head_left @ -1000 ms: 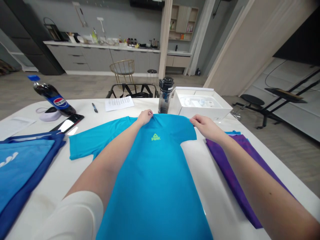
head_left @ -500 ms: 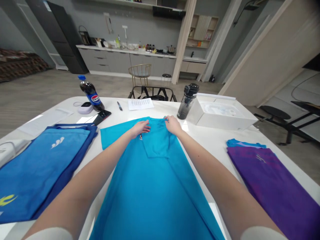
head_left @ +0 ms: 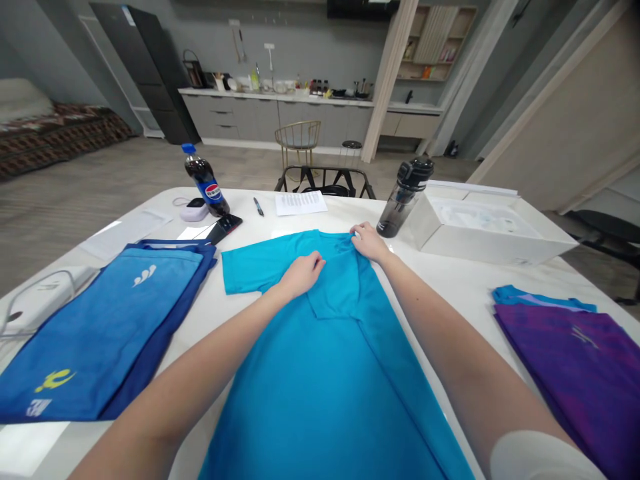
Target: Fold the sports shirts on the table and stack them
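Note:
A turquoise T-shirt [head_left: 310,373] lies lengthwise before me, its hem running out of view at the bottom. One short sleeve [head_left: 245,267] points left; the right side is folded inward, with its sleeve lying across the upper body. My right hand [head_left: 371,242] pinches the shirt's top right edge at the shoulder fold. Over the upper chest, left of the folded sleeve, is my left hand [head_left: 301,274], fingers curled together. Whether cloth is inside those fingers is hidden.
Folded blue shirts [head_left: 115,313] lie left, near a white device [head_left: 45,300]. A purple folded garment [head_left: 565,347] lies right. Behind stand a cola bottle [head_left: 206,180], phone [head_left: 225,229], pen [head_left: 259,207], printed paper [head_left: 300,203], dark drinking bottle [head_left: 403,200] and white box [head_left: 490,233].
My left hand has drawn back slightly from the collar toward me, its fingers now more curled. My right hand stays at the shoulder edge. The whole view has shifted as my head turned left.

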Demonstrator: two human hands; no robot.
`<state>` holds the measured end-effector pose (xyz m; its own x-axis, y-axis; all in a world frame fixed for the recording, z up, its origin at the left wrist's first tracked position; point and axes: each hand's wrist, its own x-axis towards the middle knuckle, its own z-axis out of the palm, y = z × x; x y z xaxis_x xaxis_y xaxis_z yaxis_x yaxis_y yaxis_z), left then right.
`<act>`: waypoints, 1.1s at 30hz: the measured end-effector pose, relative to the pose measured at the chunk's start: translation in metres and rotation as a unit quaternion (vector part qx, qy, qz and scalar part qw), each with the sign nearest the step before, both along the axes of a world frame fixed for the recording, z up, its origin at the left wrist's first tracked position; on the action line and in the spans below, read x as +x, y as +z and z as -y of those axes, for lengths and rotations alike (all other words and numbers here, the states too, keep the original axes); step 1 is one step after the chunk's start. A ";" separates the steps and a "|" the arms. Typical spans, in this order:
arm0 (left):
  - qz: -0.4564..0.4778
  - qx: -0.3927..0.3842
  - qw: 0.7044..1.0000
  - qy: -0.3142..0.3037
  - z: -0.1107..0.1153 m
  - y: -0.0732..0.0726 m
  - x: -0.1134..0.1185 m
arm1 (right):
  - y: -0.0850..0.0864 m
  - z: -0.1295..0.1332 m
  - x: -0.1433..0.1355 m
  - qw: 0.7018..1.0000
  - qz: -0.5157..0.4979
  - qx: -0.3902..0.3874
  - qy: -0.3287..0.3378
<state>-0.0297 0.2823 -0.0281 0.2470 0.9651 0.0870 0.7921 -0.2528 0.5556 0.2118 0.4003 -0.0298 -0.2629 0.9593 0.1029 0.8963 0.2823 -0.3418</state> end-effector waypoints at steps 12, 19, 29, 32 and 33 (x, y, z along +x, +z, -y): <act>0.013 -0.001 0.993 0.115 -0.027 0.013 0.008 | 0.002 -0.016 0.044 0.993 0.030 0.035 -0.106; -0.082 -0.024 0.995 0.041 -0.044 -0.015 -0.013 | -0.012 0.022 0.025 0.988 0.034 0.019 -0.149; -0.171 -0.007 0.984 0.046 -0.018 -0.009 0.003 | -0.015 0.025 0.038 0.991 0.049 0.029 -0.123; -0.172 0.032 0.981 0.080 -0.023 -0.001 0.011 | -0.003 0.028 0.036 0.988 0.055 0.052 -0.132; -0.170 0.062 0.980 0.080 -0.024 0.001 0.014 | 0.002 0.033 0.032 0.987 0.056 0.058 -0.136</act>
